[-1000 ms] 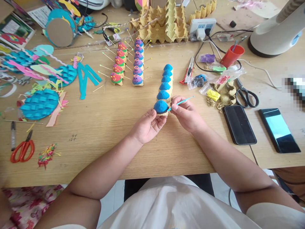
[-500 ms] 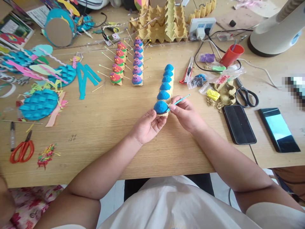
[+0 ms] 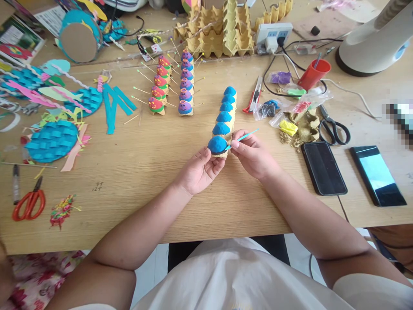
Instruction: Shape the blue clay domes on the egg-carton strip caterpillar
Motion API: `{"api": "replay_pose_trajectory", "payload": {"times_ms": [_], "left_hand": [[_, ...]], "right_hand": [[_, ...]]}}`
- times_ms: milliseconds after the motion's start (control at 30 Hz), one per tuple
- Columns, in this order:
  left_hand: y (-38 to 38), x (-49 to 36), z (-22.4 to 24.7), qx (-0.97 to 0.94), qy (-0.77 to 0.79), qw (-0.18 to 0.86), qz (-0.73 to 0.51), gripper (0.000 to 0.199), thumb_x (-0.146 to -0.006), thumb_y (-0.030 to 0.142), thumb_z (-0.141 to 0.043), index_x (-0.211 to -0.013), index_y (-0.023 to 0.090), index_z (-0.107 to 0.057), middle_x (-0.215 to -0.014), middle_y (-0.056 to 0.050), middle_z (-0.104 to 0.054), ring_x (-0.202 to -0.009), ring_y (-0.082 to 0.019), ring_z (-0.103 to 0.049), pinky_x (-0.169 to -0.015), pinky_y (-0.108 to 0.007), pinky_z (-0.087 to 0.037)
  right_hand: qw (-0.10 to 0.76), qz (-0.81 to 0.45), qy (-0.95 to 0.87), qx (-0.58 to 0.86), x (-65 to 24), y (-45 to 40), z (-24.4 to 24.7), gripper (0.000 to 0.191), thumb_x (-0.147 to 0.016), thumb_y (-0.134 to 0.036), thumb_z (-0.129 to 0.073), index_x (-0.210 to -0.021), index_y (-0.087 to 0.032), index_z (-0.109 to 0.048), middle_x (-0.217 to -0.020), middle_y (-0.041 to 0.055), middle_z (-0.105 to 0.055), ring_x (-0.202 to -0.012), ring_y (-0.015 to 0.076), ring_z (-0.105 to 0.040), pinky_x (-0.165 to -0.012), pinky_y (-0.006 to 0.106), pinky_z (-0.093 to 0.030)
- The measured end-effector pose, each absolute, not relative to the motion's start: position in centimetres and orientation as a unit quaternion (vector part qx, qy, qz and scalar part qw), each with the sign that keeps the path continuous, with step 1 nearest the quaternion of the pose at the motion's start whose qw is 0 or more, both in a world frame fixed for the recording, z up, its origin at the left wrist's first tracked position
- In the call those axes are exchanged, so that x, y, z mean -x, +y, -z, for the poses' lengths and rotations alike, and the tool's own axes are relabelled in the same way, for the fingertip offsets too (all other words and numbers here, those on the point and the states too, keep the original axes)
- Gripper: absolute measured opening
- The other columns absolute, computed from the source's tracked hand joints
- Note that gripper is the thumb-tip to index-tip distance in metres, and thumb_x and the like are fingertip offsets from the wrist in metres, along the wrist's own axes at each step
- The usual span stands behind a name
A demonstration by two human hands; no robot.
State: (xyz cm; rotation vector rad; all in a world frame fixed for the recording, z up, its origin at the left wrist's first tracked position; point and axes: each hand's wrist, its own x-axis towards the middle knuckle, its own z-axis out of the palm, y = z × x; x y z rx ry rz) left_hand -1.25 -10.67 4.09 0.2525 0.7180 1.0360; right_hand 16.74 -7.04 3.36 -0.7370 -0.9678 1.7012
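head view. from my distant post i logged the left hand (image 3: 200, 173) with thumb and fingers grasping the near end of a blue-domed egg-carton strip (image 3: 221, 128). the strip ran lengthwise away from the wearer, over the middle of the wooden table (image 3: 155, 172); whether its near end was lifted clear of the surface, i could not tell. a black band (image 3: 218, 152) followed the lower edge of the nearest dome.

the right hand (image 3: 253, 156) pinched a thin light-blue tool (image 3: 245, 135) between thumb and fingers, its tip at the right end of the band; contact there was too small for me to confirm.

left of the strip i noted a purple-and-blue egg-carton caterpillar (image 3: 186, 86) and, just beside it, a red-and-green egg-carton caterpillar (image 3: 159, 86), both with thin pins sticking out sideways. right of the strip lay a red utility knife (image 3: 256, 95), then yellow clay (image 3: 288, 128) in a clear bag, with black-handled scissors (image 3: 334, 130) near a black smartphone (image 3: 324, 168).
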Motion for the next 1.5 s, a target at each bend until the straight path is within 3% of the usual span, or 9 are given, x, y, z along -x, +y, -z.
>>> {"api": "replay_pose_trajectory", "payload": {"times_ms": [733,1000,1500], "left_hand": [[-10.6,1.2,-4.0,-0.117,0.330,0.802,-0.484,0.011,-0.098,0.024,-0.081,-0.092,0.015,-0.079,-0.086,-0.001,-0.083,-0.078,-0.006,-0.079,-0.075,-0.011,-0.064],[-10.6,1.3,-3.6,-0.132,0.344,0.789,-0.493,0.014,-0.094,0.027,-0.087,-0.094,0.016,-0.078,-0.092,-0.001,-0.083,-0.082,-0.008,-0.078,-0.082,-0.017,-0.064],[-10.6,1.1,-3.0,-0.161,0.289,0.795,-0.508,0.019,-0.087,0.027,-0.093,-0.096,0.019,-0.078,-0.099,0.001,-0.087,-0.089,-0.009,-0.082,-0.082,-0.015,-0.064]], "right_hand": [[0.487,-0.715,-0.401,0.302,-17.0,-6.9,-3.5,0.045,-0.066,-0.047,-0.106,-0.076,-0.023,-0.069,-0.075,-0.0067,-0.060,-0.072,0.0106,-0.053,-0.076,0.030,-0.046],[0.504,-0.689,-0.418,0.311,-17.2,-6.9,-3.7,0.047,-0.067,-0.049,-0.106,-0.077,-0.024,-0.067,-0.078,-0.0052,-0.060,-0.075,0.0117,-0.053,-0.074,0.030,-0.046],[0.569,-0.542,-0.533,0.314,-16.5,-7.8,-3.2,0.037,-0.082,-0.049,-0.097,-0.079,-0.025,-0.068,-0.090,-0.0016,-0.050,-0.086,0.0158,-0.051,-0.083,0.033,-0.045]]}}
